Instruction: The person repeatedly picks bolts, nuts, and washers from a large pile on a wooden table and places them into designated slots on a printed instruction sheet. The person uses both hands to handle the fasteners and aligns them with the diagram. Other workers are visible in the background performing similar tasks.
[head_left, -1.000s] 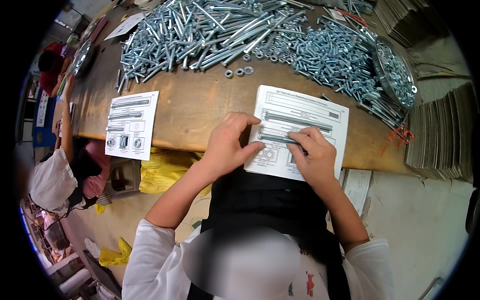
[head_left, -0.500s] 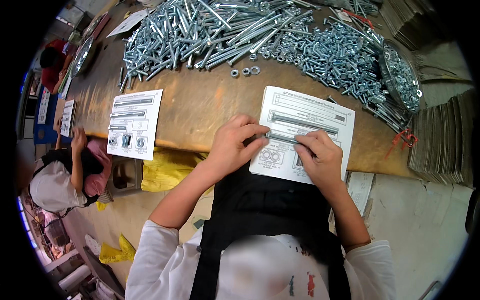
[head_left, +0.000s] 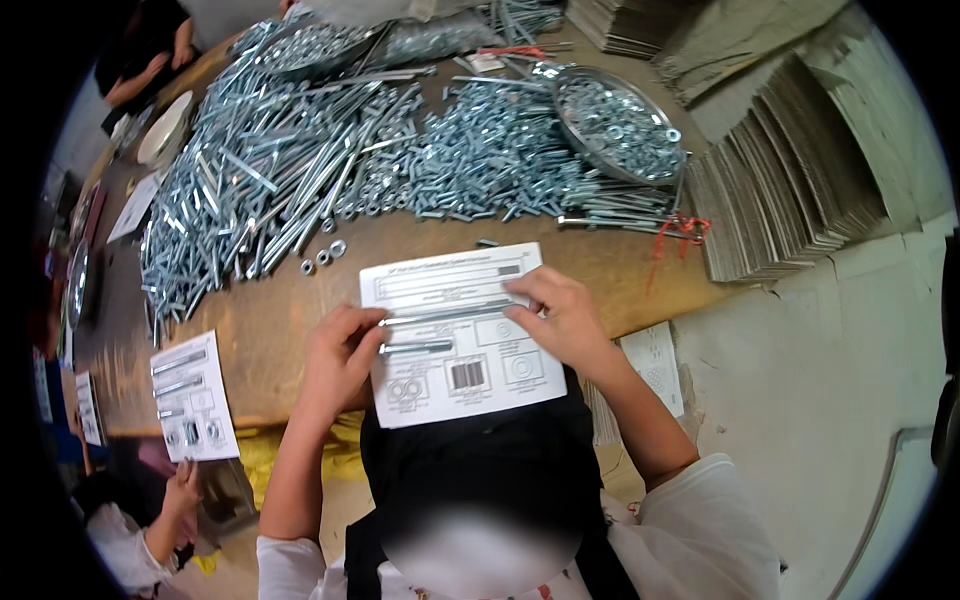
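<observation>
A white stack of printed sheets [head_left: 470,404] with part drawings lies at the table's front edge before me. Across it rests a long bolt [head_left: 445,314], with a shorter bolt [head_left: 418,347] on the sheet just below. My left hand [head_left: 340,355] is closed in a pinch at the long bolt's left end, its thumb near the shorter bolt's head. Over the long bolt's other end, my right hand [head_left: 562,315] is closed with thumb and fingertips on it.
A heap of long bolts [head_left: 250,190] and a pile of short bolts [head_left: 480,155] cover the table's far side. A metal bowl of nuts [head_left: 620,125] stands beside stacked cardboard [head_left: 790,170]. Another sheet with parts [head_left: 195,400] lies left, near another person's hand [head_left: 182,490].
My view has turned, so the sheets sit further left and at a different slant. Both hands have moved from the shorter bolt to the ends of the long one.
</observation>
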